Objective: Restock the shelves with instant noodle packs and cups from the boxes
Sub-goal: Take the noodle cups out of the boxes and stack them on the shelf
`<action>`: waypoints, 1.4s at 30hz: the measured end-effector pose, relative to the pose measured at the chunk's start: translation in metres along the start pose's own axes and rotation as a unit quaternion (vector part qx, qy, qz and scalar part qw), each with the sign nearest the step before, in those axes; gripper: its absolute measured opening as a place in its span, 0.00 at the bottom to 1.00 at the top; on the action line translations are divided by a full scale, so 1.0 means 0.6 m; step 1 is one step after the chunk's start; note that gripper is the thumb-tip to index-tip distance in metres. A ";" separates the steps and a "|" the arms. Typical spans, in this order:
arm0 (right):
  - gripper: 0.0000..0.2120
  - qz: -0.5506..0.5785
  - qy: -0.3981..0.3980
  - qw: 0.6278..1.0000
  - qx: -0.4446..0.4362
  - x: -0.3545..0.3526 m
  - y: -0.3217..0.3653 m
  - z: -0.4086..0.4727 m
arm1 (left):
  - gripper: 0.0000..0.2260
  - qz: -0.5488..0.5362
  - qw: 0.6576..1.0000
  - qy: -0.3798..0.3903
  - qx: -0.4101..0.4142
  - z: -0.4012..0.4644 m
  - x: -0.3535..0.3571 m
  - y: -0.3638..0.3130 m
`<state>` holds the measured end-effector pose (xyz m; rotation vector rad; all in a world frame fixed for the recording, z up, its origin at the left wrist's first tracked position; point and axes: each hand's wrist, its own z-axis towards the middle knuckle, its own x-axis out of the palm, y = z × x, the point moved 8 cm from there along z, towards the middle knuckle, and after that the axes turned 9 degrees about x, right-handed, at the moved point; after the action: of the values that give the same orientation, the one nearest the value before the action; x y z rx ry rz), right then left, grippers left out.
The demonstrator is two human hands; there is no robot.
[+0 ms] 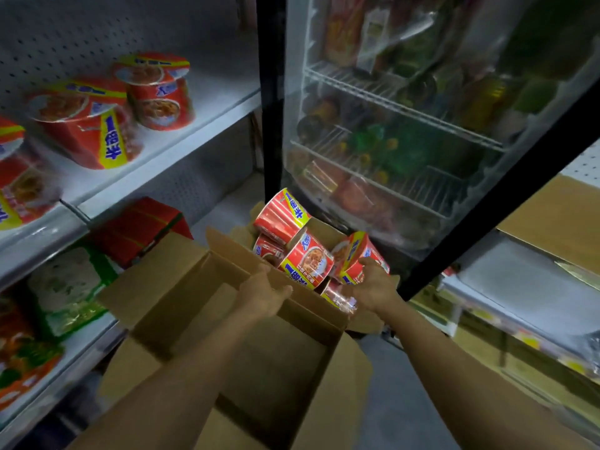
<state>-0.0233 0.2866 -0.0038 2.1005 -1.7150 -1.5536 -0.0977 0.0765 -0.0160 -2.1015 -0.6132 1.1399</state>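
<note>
1. Left hand (264,292), centre of the frame: palm up, fingers relaxed and spread, holding nothing; it hovers at the near rim of the far cardboard box (328,228), just beside a red cup lying on its side (306,261).
2. Right hand (373,284), right of centre: fingers curled round a tilted red noodle cup (358,254) at the box's right edge.
3. Further red cups in the same box: one on top at the back (281,211); others below are partly hidden.
4. Near cardboard box (201,287), lower centre: flaps open, interior bare where visible.
5. Upper shelf (194,125), upper left of the frame: red cups standing, one (159,92) at the right end of the row, a larger one (84,121) beside it.
6. Lower shelf (81,339), lower left: green (68,287) and red packs (139,228), blurred.
7. Glass-door refrigerator (406,125), upper right: bottles and cans on wire racks.
</note>
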 end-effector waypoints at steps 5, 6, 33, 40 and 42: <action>0.25 -0.013 0.038 0.998 -0.046 0.016 0.031 0.100 | 0.18 -0.039 0.999 -0.018 -0.012 0.073 0.050 -0.027; 0.28 -0.010 0.046 0.997 -0.054 0.020 0.041 0.116 | 0.20 -0.061 0.997 -0.035 -0.017 0.087 0.057 -0.029; 0.68 -0.158 0.250 0.951 -0.087 0.205 0.025 0.302 | 0.39 -0.211 0.890 -0.202 -0.350 0.189 0.167 0.091; 0.63 -0.145 0.202 0.963 -0.100 0.208 0.022 0.292 | 0.26 -0.315 0.875 -0.215 -0.298 0.198 0.160 0.127; 0.63 -0.135 0.186 0.968 -0.105 0.201 0.023 0.286 | 0.26 -0.315 0.877 -0.203 -0.302 0.189 0.164 0.124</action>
<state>-0.1614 0.2827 -0.1626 2.3927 -1.1333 -1.2164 -0.1379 0.1288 -0.1698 -1.8587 -1.9021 1.0721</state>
